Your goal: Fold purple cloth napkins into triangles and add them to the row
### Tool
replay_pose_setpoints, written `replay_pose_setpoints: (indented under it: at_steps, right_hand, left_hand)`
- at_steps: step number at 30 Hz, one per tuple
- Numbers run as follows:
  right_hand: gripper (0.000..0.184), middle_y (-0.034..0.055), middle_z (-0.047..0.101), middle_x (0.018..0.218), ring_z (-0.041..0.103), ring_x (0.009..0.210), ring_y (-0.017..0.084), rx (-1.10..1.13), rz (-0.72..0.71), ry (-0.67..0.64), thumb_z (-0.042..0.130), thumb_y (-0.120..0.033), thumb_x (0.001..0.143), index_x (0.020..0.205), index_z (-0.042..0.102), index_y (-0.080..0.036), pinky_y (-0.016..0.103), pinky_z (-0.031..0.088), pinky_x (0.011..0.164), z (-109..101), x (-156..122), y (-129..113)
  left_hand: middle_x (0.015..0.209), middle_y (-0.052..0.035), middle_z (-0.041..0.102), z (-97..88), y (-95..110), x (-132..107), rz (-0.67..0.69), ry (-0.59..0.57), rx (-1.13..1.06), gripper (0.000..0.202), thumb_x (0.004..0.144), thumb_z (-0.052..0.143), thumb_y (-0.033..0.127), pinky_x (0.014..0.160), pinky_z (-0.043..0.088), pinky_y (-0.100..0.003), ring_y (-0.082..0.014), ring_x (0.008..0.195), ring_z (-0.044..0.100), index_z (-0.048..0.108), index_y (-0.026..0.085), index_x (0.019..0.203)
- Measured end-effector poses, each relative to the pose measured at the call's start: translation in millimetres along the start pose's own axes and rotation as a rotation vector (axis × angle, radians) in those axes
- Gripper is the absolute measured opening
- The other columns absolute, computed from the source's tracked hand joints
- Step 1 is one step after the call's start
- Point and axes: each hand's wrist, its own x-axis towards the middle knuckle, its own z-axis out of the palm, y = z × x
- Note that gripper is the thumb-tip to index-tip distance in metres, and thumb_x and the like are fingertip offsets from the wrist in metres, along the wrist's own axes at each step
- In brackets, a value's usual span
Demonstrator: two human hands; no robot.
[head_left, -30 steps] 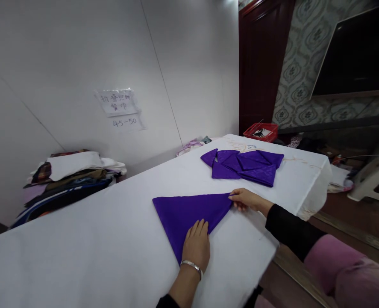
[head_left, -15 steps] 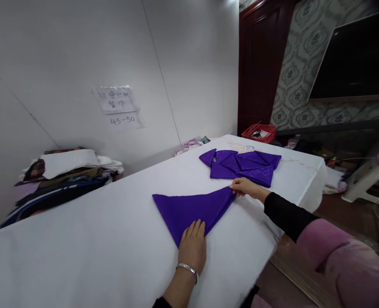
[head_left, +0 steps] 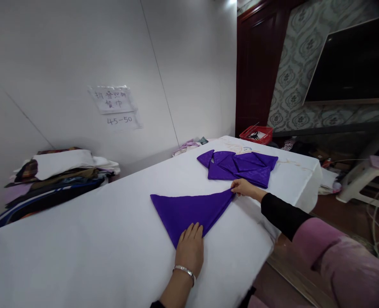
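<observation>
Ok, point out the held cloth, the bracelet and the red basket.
Held cloth (head_left: 188, 210): head view, its middle.
Bracelet (head_left: 186, 270): head view, top of the band.
Red basket (head_left: 265, 137): head view, its side wall.

Handwritten notice, in dark strokes on pale paper, fixed to the white wall (head_left: 80, 47) before me. Upper sheet (head_left: 112, 99): two lines of Chinese characters, which I read as 折叠织物 above 餐巾, the top line's third character being blurred. Lower sheet (head_left: 120, 121), directly beneath: I read the numerals 45-50.
</observation>
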Motion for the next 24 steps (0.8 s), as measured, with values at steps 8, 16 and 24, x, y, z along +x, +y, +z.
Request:
replay_pose_setpoints:
  at_steps: [8,16,24]
  right_hand:
    - [0.017,-0.0033,0.059,0.060,0.049,0.043,0.007,-0.165,-0.012,0.104,0.057,-0.007,0.065,0.080,0.061,-0.015,0.018,0.036,0.044,1,4,10]
    - [0.023,-0.0017,0.061,0.059,0.052,0.047,0.009,-0.328,0.000,0.111,0.055,-0.009,0.068,0.088,0.064,-0.014,0.018,0.035,0.046,2,-7,4]
    - [0.018,0.0030,0.067,0.073,0.058,0.061,0.012,-0.498,0.034,0.122,0.060,-0.016,0.066,0.083,0.066,-0.016,0.020,0.035,0.052,0,-6,7]
  left_hand:
    - [0.139,-0.0066,0.042,-3.7,1,0,-0.022,-0.020,0.002,0.044,0.089,0.030,0.016,0.107,0.028,-0.041,-0.0210,0.130,0.034,0.044,0.016,0.131]
    - [0.138,-0.0061,0.044,-1.2,0,0,-0.018,-0.013,0.001,0.042,0.090,0.031,0.018,0.106,0.029,-0.040,-0.0207,0.129,0.035,0.047,0.017,0.129]
    - [0.138,-0.0060,0.044,0.5,-1,0,-0.022,0.002,0.004,0.041,0.089,0.032,0.018,0.105,0.030,-0.041,-0.0208,0.129,0.036,0.048,0.018,0.128]
